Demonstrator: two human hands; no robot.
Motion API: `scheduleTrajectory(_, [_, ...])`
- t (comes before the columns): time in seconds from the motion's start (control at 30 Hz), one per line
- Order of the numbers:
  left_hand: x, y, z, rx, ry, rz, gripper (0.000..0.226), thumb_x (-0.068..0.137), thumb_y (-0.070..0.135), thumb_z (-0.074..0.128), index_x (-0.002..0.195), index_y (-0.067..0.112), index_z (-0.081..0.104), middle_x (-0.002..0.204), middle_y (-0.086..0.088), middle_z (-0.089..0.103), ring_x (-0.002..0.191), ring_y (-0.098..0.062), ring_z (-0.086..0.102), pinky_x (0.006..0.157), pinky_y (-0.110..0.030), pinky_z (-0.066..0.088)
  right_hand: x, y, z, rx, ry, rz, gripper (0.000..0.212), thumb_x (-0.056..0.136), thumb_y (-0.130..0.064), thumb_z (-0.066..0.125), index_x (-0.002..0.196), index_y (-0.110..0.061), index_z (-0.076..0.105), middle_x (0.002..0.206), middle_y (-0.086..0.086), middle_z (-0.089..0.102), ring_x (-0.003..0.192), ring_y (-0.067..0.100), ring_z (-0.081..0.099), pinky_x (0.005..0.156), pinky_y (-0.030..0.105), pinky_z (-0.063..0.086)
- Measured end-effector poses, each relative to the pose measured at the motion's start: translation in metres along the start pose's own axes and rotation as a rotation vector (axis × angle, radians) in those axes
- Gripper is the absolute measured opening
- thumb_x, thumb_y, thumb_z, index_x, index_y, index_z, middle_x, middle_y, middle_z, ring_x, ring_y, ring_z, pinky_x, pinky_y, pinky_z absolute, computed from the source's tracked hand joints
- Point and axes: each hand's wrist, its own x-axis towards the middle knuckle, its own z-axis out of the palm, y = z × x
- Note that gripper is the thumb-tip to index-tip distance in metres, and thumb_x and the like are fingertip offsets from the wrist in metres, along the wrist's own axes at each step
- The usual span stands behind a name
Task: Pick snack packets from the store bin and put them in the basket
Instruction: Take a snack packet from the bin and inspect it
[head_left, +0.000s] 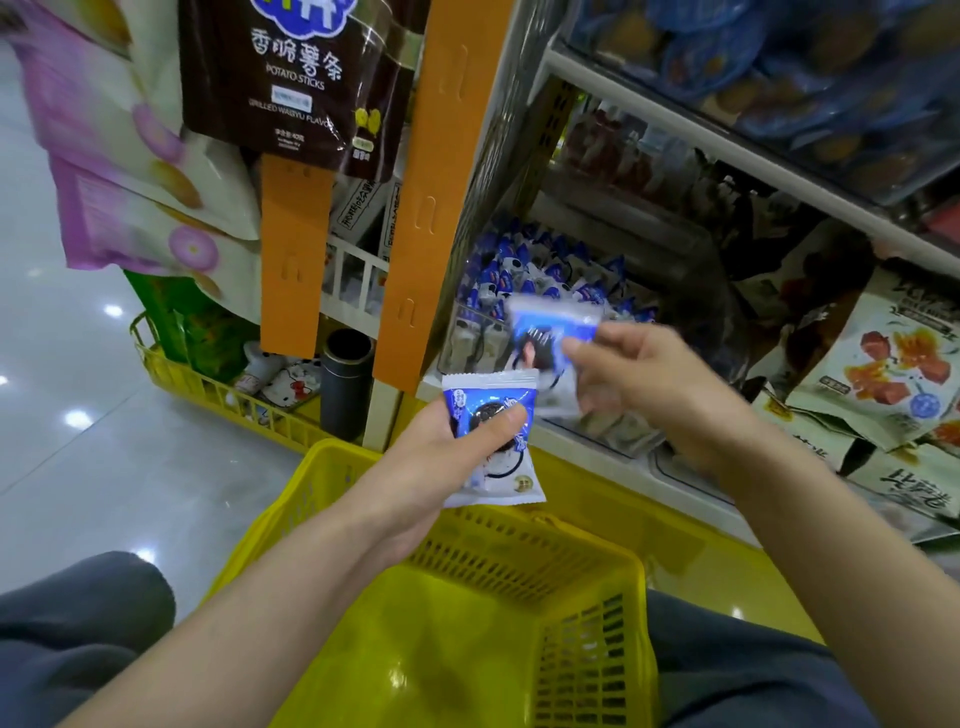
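Above the basket mouth, frame centre: left hand (447, 441) grips first packet (511, 467), a blue-white cookie wrap, with thumb across its face and fingers curled behind. Long axis runs roughly 12–6, lower seam hanging over the far rim of the yellow basket (327, 467). Right hand (649, 379) sits at 2 o'clock from the left one, fingers pinched on second packet (550, 322), same print. Heavy motion blur, so its axis cannot be read. Second packet lies between that hand and the store bin (465, 338), which is at 12 o'clock and heaped with matching packets

Key relation: basket opening lies at 6 o'clock from both packets, below them. Left hand is nearer, lower and already over the rim; right hand is higher, over the shelf edge. Judgement: left needs only a short drop, right needs a pull toward 7 o'clock first

Obstacles: orange hanging strip (415, 208) at 11 o'clock, just beside the bin. Left forearm crosses the basket mouth and could meet the right hand's path
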Motion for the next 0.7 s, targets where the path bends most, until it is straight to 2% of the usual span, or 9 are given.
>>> scheduleTrajectory(0.1, [0.007,-0.001,-0.005,-0.051,0.124,-0.083,0.015,0.091,0.018,0.053,0.079,0.009,0.058,0.065,-0.005,0.067,0.064,-0.011,0.068,0.060,-0.018,0.055,0.028,-0.012,-0.018,0.057,0.339,-0.080,0.017,0.089,-0.023,0.060,0.090,-0.006,0.063,0.066,0.000,0.061,0.055,0.007,0.058,0.057,0.021,0.055])
scheduleTrajectory(0.17, [0.011,-0.001,-0.008,-0.077,0.209,-0.114,0.018,0.092,0.011,0.050,0.074,0.008,0.052,0.059,-0.007,0.060,0.056,-0.011,0.065,0.052,-0.019,0.053,0.046,-0.012,-0.019,-0.043,0.426,-0.111,0.018,0.088,-0.025,0.062,0.092,-0.007,0.061,0.072,0.003,0.063,0.060,0.012,0.062,0.063,0.029,0.059])
scheduleTrajectory(0.23, [0.013,-0.001,-0.011,-0.088,0.252,-0.124,0.008,0.092,0.010,0.050,0.085,0.008,0.055,0.058,-0.001,0.065,0.058,-0.011,0.066,0.058,-0.023,0.055,0.060,-0.007,-0.013,-0.199,0.377,-0.071,0.022,0.087,-0.026,0.064,0.098,-0.007,0.063,0.082,0.009,0.066,0.070,0.020,0.065,0.075,0.040,0.058])
scheduleTrajectory(0.27, [0.014,-0.001,-0.012,-0.100,0.270,-0.127,0.008,0.091,0.010,0.052,0.096,0.008,0.057,0.069,-0.003,0.069,0.067,-0.015,0.068,0.068,-0.030,0.057,0.065,-0.005,-0.008,-0.296,0.332,-0.028,0.024,0.086,-0.027,0.064,0.100,-0.008,0.063,0.086,0.011,0.067,0.076,0.023,0.066,0.079,0.042,0.056])
scheduleTrajectory(0.37, [0.016,0.002,-0.012,-0.109,0.318,-0.156,0.027,0.089,0.011,0.056,0.116,0.009,0.055,0.093,-0.014,0.068,0.089,-0.030,0.068,0.090,-0.050,0.051,0.076,-0.003,-0.001,-0.518,0.166,0.079,0.023,0.085,-0.029,0.066,0.089,-0.007,0.061,0.083,0.018,0.066,0.083,0.030,0.067,0.081,0.045,0.055])
scheduleTrajectory(0.47, [0.018,0.005,-0.012,-0.129,0.331,-0.181,0.025,0.088,0.010,0.057,0.112,0.003,0.053,0.078,-0.013,0.064,0.093,-0.035,0.066,0.091,-0.053,0.049,0.083,-0.004,-0.002,-0.645,0.029,0.165,0.030,0.084,-0.031,0.067,0.066,-0.014,0.049,0.062,0.003,0.058,0.061,0.017,0.066,0.072,0.033,0.058])
scheduleTrajectory(0.53, [0.019,0.006,-0.011,-0.145,0.336,-0.194,0.023,0.088,0.009,0.057,0.109,0.001,0.053,0.073,-0.011,0.061,0.095,-0.037,0.065,0.091,-0.054,0.049,0.088,-0.005,0.001,-0.688,0.007,0.161,0.033,0.083,-0.032,0.067,0.063,-0.015,0.047,0.063,0.002,0.057,0.061,0.018,0.066,0.068,0.031,0.056])
scheduleTrajectory(0.63, [0.020,0.008,-0.010,-0.169,0.335,-0.217,0.028,0.088,0.010,0.057,0.114,0.002,0.053,0.083,-0.015,0.065,0.093,-0.035,0.066,0.090,-0.052,0.050,0.098,-0.002,0.011,-0.659,0.040,0.114,0.038,0.083,-0.033,0.067,0.058,-0.014,0.046,0.058,0.005,0.051,0.057,0.018,0.058,0.064,0.029,0.050])
scheduleTrajectory(0.7, [0.020,0.009,-0.009,-0.184,0.325,-0.210,0.022,0.088,0.010,0.056,0.109,0.002,0.053,0.076,-0.013,0.066,0.086,-0.033,0.066,0.087,-0.050,0.052,0.104,-0.001,0.017,-0.625,0.051,0.112,0.044,0.084,-0.031,0.067,0.052,-0.015,0.041,0.052,0.004,0.047,0.057,0.019,0.059,0.066,0.028,0.049])
